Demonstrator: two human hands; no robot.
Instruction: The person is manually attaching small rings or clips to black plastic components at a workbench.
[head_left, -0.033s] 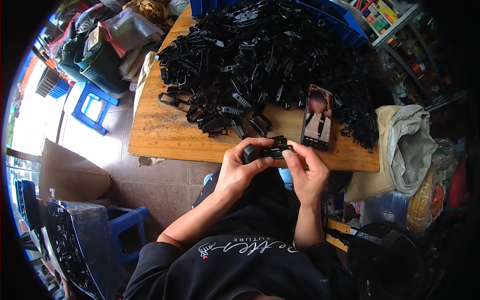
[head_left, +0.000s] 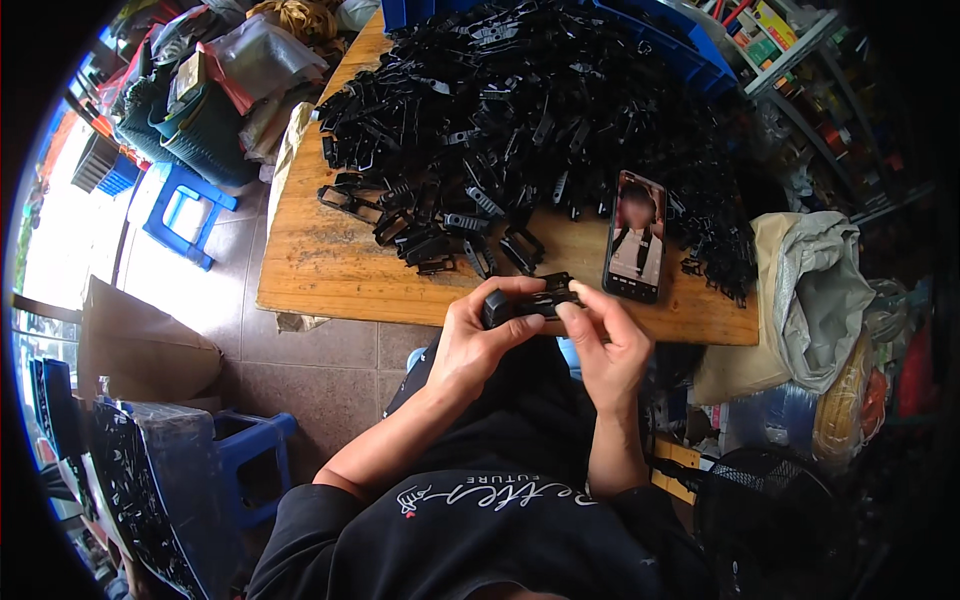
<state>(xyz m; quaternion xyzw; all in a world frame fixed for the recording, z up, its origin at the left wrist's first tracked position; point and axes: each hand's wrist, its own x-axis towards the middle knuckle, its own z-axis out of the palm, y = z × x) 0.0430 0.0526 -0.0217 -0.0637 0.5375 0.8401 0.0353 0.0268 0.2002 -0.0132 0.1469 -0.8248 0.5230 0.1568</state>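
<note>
Just past the table's near edge, my left hand (head_left: 476,335) is closed round a black plastic part (head_left: 550,302), a long narrow frame with a blocky dark end (head_left: 496,308) at the left. My right hand (head_left: 612,345) pinches the right end of the same part between thumb and fingers. Whether a smaller piece sits in that pinch, I cannot tell. Beyond my hands, a large heap of similar black plastic parts (head_left: 470,130) covers much of the wooden table (head_left: 330,265). A few loose black frames (head_left: 520,247) lie at the heap's near side.
A phone (head_left: 634,235) with a lit screen lies right of my hands. Blue crates (head_left: 690,50) stand at the table's far side. A sack (head_left: 815,300) adjoins the right corner, above a black fan (head_left: 775,510). Blue stools (head_left: 185,215) and a cardboard box (head_left: 145,340) are at left.
My right hand has shifted slightly left along the black plastic part. My left hand keeps its hold almost unmoved.
</note>
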